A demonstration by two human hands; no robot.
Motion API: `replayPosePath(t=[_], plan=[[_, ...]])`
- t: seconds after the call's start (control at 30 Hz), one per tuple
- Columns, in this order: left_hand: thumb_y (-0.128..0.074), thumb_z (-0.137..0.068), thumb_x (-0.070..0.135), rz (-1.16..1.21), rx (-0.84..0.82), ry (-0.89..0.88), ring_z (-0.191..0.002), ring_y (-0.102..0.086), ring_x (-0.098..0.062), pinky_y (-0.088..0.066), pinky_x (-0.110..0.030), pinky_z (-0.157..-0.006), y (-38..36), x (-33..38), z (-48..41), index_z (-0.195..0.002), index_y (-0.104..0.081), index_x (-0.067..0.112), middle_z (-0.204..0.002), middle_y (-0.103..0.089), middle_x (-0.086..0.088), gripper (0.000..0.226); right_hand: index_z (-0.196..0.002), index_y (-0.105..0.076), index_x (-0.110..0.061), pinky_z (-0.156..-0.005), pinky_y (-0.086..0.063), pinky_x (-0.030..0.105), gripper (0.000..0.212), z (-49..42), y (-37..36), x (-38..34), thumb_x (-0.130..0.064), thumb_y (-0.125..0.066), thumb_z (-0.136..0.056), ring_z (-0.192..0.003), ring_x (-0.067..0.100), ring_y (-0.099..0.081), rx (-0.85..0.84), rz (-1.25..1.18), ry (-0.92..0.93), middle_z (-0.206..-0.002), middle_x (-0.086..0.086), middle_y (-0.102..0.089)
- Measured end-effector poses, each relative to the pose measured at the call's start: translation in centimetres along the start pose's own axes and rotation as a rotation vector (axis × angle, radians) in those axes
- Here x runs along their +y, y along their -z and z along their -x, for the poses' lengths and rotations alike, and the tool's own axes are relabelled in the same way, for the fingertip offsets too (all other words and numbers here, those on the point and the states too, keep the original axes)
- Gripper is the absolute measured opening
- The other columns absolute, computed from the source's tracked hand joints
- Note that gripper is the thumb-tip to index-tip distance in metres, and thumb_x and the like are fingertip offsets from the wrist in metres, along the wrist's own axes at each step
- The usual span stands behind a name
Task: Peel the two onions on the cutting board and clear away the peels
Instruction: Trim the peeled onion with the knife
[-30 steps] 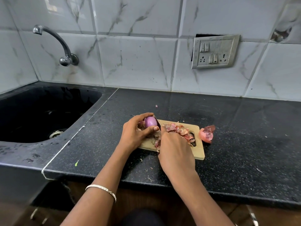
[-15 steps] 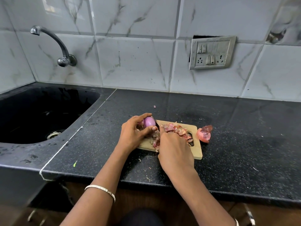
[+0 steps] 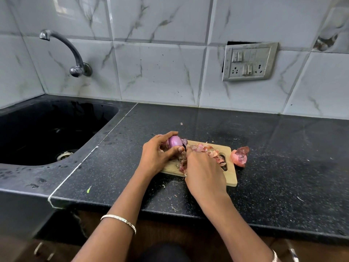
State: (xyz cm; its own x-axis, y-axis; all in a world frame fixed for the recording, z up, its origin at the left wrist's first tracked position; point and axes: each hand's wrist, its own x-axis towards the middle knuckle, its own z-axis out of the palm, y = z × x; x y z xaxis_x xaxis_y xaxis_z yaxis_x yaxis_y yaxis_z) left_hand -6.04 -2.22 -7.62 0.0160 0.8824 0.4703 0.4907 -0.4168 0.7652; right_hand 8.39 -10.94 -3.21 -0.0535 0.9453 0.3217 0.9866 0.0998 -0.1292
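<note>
Gripping the purple onion between curled fingers and thumb, the left hand holds it just above the 10 o'clock corner of the cutting board. The right hand lies knuckles-up over the board with its fingertips tucked against the onion's lower side. Whether they pinch a strip of skin or a small tool I cannot tell, since the back of the hand hides them. The bared flesh looks glossy, so a hard tug on a stubborn strip could probably squirt the onion out of the left hand's grip and send it off toward the sink at 9 o'clock. If a blade is under there, the left thumb pressed beside those fingertips is what it would likely meet. The peels are heaped from the board's middle out to 3 o'clock, right under the right wrist, and a careless sweep would likely scatter them onto the table, where scraps already lie at the board's 6 o'clock. The second onion sits off the board at 3 o'clock, just beside its edge, with its papery skin loose. Being round and unsupported, it could roll away if the board is nudged.
</note>
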Motion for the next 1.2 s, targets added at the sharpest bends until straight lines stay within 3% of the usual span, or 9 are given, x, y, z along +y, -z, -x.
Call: replayPosePath(t=[0.13,0.33,0.47,0.6,0.7,0.77,0.83,0.97,1.2], plan=[[-0.08,-0.074,0.054,0.014,0.006,-0.002,-0.081,-0.06,-0.006,-0.05,-0.022,-0.086,0.1,0.2,0.2,-0.127,-0.07,0.032,-0.102,-0.07,0.007,0.059,-0.146,-0.045,-0.016,-0.069,-0.043,0.035,0.047,-1.0,0.2,-0.3,-0.009,-0.052,-0.1,-0.104,0.03,-0.065,-0.055,-0.04,-0.008,-0.113,0.008,-0.066],[-0.083,-0.072,0.051,0.029,0.002,0.016,-0.081,-0.06,-0.001,-0.042,-0.003,-0.076,0.2,0.1,0.2,-0.127,-0.07,0.033,-0.091,-0.066,0.017,0.059,-0.158,-0.028,-0.024,-0.079,-0.052,0.038,0.069,-1.0,1.3,1.8,-0.007,-0.055,-0.098,-0.104,0.028,-0.066,0.017,-0.169,-0.061,-0.117,0.007,-0.069],[-0.086,-0.073,0.045,0.06,0.009,0.025,-0.084,-0.063,-0.005,-0.043,-0.005,-0.077,0.4,0.0,0.4,-0.124,-0.07,0.033,-0.096,-0.071,0.017,0.055,-0.153,-0.04,-0.016,-0.087,-0.053,0.044,0.056,-2.8,1.3,3.1,-0.021,-0.057,-0.1,-0.114,0.031,-0.061,0.0,-0.336,-0.132,-0.127,0.008,-0.066],[-0.082,-0.079,0.041,0.175,-0.006,0.024,-0.085,-0.066,-0.007,-0.048,-0.01,-0.078,0.6,0.1,0.6,-0.126,-0.068,0.032,-0.106,-0.074,0.011,0.05,-0.107,-0.068,-0.017,-0.071,-0.058,0.046,0.023,-5.1,0.5,3.7,-0.023,-0.073,-0.086,-0.08,0.028,-0.068,-0.046,-0.571,-0.179,-0.087,0.005,-0.072],[-0.074,-0.091,0.034,0.262,-0.02,0.04,-0.089,-0.07,-0.008,-0.056,-0.017,-0.075,0.7,0.2,0.8,-0.129,-0.068,0.027,-0.112,-0.073,0.003,0.04,-0.111,-0.069,-0.018,-0.064,-0.061,0.042,0.036,-6.3,0.1,3.8,-0.012,-0.08,-0.077,-0.071,0.023,-0.073,-0.143,-0.711,-0.139,-0.086,0.005,-0.074],[-0.071,-0.093,0.037,0.281,-0.021,0.039,-0.089,-0.072,-0.007,-0.06,-0.023,-0.076,0.7,0.3,0.9,-0.13,-0.067,0.023,-0.112,-0.073,-0.001,0.039,-0.115,-0.068,-0.015,-0.044,-0.051,0.027,0.042,-6.9,-0.1,3.6,-0.001,-0.078,-0.077,-0.058,0.018,-0.071,-0.243,-0.819,-0.124,-0.083,0.006,-0.072],[-0.071,-0.092,0.044,0.242,-0.018,0.034,-0.094,-0.071,-0.009,-0.061,-0.03,-0.083,0.7,0.0,0.8,-0.129,-0.067,0.027,-0.111,-0.074,0.003,0.04,-0.109,-0.069,-0.011,-0.036,-0.04,0.018,0.034,-7.4,-0.5,3.4,0.006,-0.072,-0.08,-0.053,0.019,-0.07,-0.302,-0.855,-0.112,-0.078,0.008,-0.072],[-0.065,-0.09,0.049,0.203,-0.02,0.035,-0.098,-0.071,-0.012,-0.059,-0.037,-0.09,0.6,-0.2,0.9,-0.127,-0.068,0.031,-0.111,-0.074,0.007,0.041,-0.093,-0.073,-0.011,-0.038,-0.042,0.019,0.015,-8.2,-1.4,3.2,0.0,-0.07,-0.083,-0.06,0.024,-0.075,-0.267,-0.788,-0.079,-0.074,0.012,-0.075],[-0.079,-0.074,0.041,0.103,-0.054,0.005,-0.099,-0.062,0.01,-0.045,-0.007,-0.089,0.7,0.2,0.8,-0.135,-0.064,0.025,-0.119,-0.07,0.01,0.065,-0.078,-0.077,-0.018,-0.062,-0.061,0.033,0.012,-8.6,-1.8,3.4,-0.012,-0.069,-0.086,-0.053,0.013,-0.072,-0.2,-0.631,-0.007,-0.064,0.007,-0.074]])
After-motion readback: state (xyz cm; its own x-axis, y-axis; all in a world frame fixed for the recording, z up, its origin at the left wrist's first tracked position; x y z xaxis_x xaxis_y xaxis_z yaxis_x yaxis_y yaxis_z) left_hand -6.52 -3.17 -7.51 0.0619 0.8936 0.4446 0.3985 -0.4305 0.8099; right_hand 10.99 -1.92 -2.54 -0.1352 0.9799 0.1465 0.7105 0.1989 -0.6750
